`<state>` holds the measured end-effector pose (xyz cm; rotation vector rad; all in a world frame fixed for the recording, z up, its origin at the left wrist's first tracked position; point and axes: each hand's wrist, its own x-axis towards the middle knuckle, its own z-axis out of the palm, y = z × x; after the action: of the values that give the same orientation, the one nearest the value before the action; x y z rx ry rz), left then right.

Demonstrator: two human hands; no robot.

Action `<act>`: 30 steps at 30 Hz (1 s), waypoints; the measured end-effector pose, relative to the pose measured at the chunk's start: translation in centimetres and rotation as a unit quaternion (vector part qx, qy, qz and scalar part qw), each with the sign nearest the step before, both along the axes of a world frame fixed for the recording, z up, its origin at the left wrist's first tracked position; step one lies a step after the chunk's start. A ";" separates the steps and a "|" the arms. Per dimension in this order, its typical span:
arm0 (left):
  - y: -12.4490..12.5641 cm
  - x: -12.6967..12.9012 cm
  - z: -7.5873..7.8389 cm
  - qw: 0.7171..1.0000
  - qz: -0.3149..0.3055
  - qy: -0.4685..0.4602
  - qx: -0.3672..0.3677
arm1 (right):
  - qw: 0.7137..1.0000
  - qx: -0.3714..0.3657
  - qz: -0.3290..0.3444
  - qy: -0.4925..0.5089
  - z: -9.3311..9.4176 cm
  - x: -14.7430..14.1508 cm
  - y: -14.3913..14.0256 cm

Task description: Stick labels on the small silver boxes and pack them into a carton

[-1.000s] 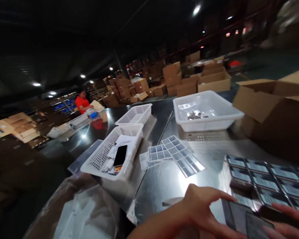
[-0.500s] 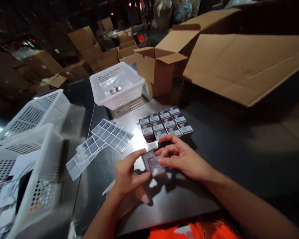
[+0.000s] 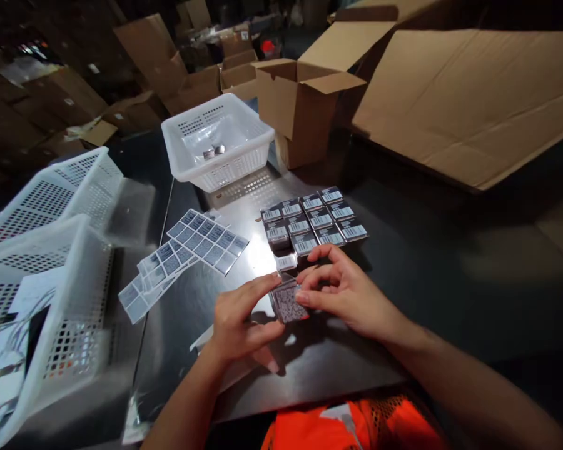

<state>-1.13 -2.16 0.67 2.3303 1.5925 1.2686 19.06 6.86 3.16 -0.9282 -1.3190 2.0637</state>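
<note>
Left hand (image 3: 237,322) clamps a small box (image 3: 288,306). Right hand (image 3: 344,290) touches its two o'clock corner; can't tell whether fingers pinch

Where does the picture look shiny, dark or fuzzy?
In the head view, white glare shines off the metal table between the gridded sheets and the small boxes; in the head view too, shadow falls below the right hand, and the far cartons look dim and soft.

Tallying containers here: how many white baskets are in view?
3. The back basket stands left of the open carton; the near-left basket is cut off by the picture's left edge, and the far-left basket is just behind it. Any stacked underneath would be hidden.
</note>
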 end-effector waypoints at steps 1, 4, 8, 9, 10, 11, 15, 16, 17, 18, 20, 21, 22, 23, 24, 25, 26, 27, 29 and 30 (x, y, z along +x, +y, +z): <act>0.0 0.1 0.0 1.000 0.001 -0.001 -0.001 | 1.000 -0.002 0.002 -0.001 0.0 0.0 0.0; 0.0 0.1 0.1 1.000 0.004 -0.001 0.000 | 1.000 -0.001 0.007 -0.005 -0.1 0.1 0.0; 0.0 0.1 0.0 1.000 -0.002 0.002 0.004 | 1.000 0.006 0.004 -0.008 -0.3 0.1 0.2; 0.0 0.1 0.0 1.000 -0.003 0.001 0.004 | 1.000 0.007 0.005 -0.007 -0.3 0.1 0.2; -0.1 0.1 0.0 1.000 -0.002 0.000 0.001 | 1.000 0.006 0.007 -0.005 -0.4 0.1 0.2; -0.1 0.1 0.0 1.000 0.000 -0.002 -0.002 | 1.000 0.006 0.010 -0.002 -0.4 0.1 0.3; -0.1 0.1 0.0 1.000 -0.001 -0.005 -0.013 | 1.000 0.007 0.014 0.000 -0.3 0.1 0.3; -0.1 0.1 0.1 1.000 -0.003 -0.006 -0.010 | 1.000 0.004 0.013 0.000 -0.3 0.1 0.3; -0.1 0.1 0.1 1.000 -0.005 -0.005 -0.008 | 1.000 0.001 0.013 -0.001 -0.3 0.1 0.3; -0.1 0.1 0.1 1.000 -0.004 -0.004 -0.007 | 1.000 -0.003 0.012 -0.002 -0.3 0.2 0.3; -0.1 0.2 0.1 1.000 0.000 -0.002 -0.009 | 1.000 -0.005 0.010 -0.005 -0.3 0.1 0.3; -0.1 0.2 0.1 1.000 0.002 -0.001 -0.012 | 1.000 -0.004 0.009 -0.007 -0.3 0.1 0.3; -0.1 0.2 0.1 1.000 0.005 0.000 -0.015 | 1.000 -0.002 0.008 -0.007 -0.3 0.1 0.3; -0.1 0.2 0.0 1.000 0.006 0.000 -0.016 | 1.000 0.000 0.008 -0.006 -0.3 0.1 0.3; -0.2 0.2 0.0 1.000 0.007 0.001 -0.017 | 1.000 0.002 0.008 -0.005 -0.3 0.1 0.3; -0.2 0.2 0.0 1.000 0.009 0.002 -0.019 | 1.000 0.005 0.008 -0.004 -0.3 0.0 0.3; -0.2 0.2 -0.1 1.000 0.009 0.004 -0.018 | 1.000 0.008 0.008 -0.006 -0.4 0.0 0.3; -0.2 0.2 -0.1 1.000 0.011 0.006 -0.017 | 1.000 0.010 0.008 -0.008 -0.4 0.0 0.2; -0.2 0.1 -0.2 1.000 0.010 0.006 -0.012 | 1.000 0.011 0.007 -0.015 -0.4 -0.1 0.2; -0.2 0.1 -0.3 1.000 0.010 0.005 -0.009 | 1.000 0.010 0.006 -0.018 -0.4 -0.1 0.2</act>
<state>-1.03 -2.33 0.39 2.3187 1.6275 1.2426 18.99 7.05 2.79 -0.9556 -1.3642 2.0480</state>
